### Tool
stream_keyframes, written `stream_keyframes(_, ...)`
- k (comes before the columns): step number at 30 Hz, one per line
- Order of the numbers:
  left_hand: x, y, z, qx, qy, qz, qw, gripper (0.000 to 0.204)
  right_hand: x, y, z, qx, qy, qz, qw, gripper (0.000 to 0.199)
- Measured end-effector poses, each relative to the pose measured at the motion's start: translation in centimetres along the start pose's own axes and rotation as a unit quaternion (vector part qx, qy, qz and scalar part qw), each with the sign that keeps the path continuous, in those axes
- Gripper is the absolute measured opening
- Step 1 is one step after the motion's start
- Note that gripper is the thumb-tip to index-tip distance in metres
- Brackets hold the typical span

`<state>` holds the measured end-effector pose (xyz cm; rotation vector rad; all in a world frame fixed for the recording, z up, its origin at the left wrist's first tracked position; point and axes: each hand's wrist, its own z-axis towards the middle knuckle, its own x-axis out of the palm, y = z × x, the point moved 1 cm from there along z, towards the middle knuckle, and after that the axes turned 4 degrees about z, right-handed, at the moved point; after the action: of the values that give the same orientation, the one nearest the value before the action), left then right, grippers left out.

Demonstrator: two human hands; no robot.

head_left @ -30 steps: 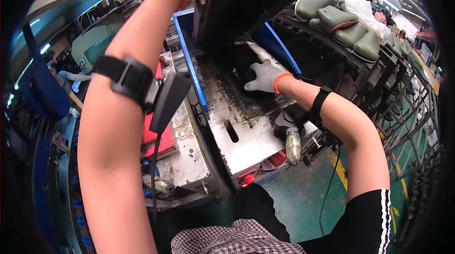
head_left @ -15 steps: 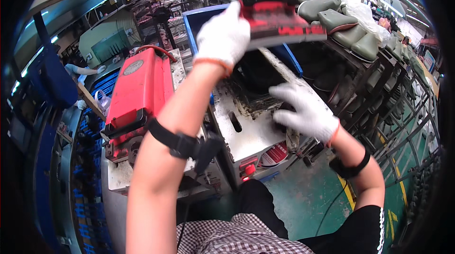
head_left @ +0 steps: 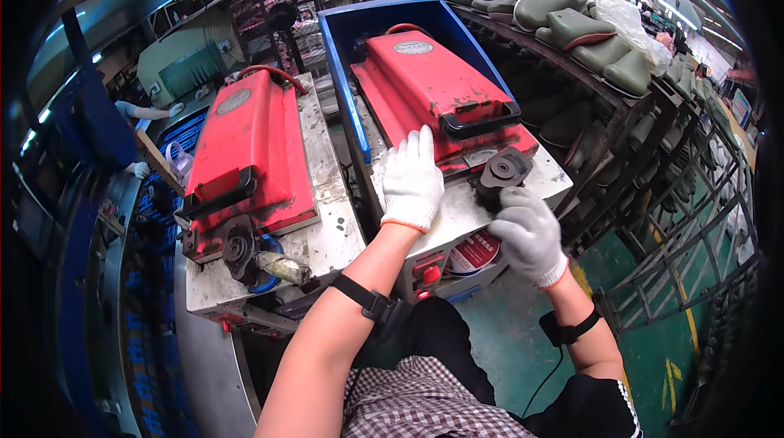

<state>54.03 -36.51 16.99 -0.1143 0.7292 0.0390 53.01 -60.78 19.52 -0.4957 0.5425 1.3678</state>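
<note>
A red metal lid [head_left: 433, 78] with a black bar handle [head_left: 480, 121] lies lowered on the white machine body in front of me. My left hand [head_left: 412, 181], in a white knit glove, rests open and flat against the lid's near left edge, fingers stretched forward. At the lid's near right corner stands a dark round cam latch [head_left: 504, 168]. My right hand [head_left: 529, 234], gloved too, is closed at the near side of this latch, fingers curled round its lever. The lever's grip is hidden inside the hand.
To the left stands a second machine with a red lid [head_left: 253, 136] and a latch with a wrapped lever [head_left: 282, 266]. A blue trough [head_left: 327, 37] surrounds the far end of mine. Green clogs [head_left: 563, 17] fill a rack at right. Another person's hand [head_left: 175, 109] shows far left.
The red lid, raised in my left hand before, has come down onto the machine. My left hand has moved down and let go of it. The right hand has closed at the latch.
</note>
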Motion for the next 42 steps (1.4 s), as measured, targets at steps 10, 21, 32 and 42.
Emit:
stream_keyframes(10,-2.3,0.3,0.2,-0.029,0.098,-0.045,0.994,0.051,-0.6,-10.0,-2.9,0.275,-0.197,-0.200,0.920,0.026)
stream_keyframes(21,-21.6,18.5,-4.1,-0.127,0.030,0.029,0.991,0.023,12.6,10.5,8.8,0.171,-0.030,0.362,0.916,0.031)
stream_keyframes(32,-24.4,22.6,-1.4,-0.169,0.376,0.044,0.910,0.062,18.4,16.9,17.6,0.222,0.285,0.518,0.775,0.046)
stream_keyframes(42,-24.2,22.7,-1.4,-0.165,0.389,0.020,0.906,0.064,18.6,17.3,16.7,0.360,0.274,0.586,0.672,0.033)
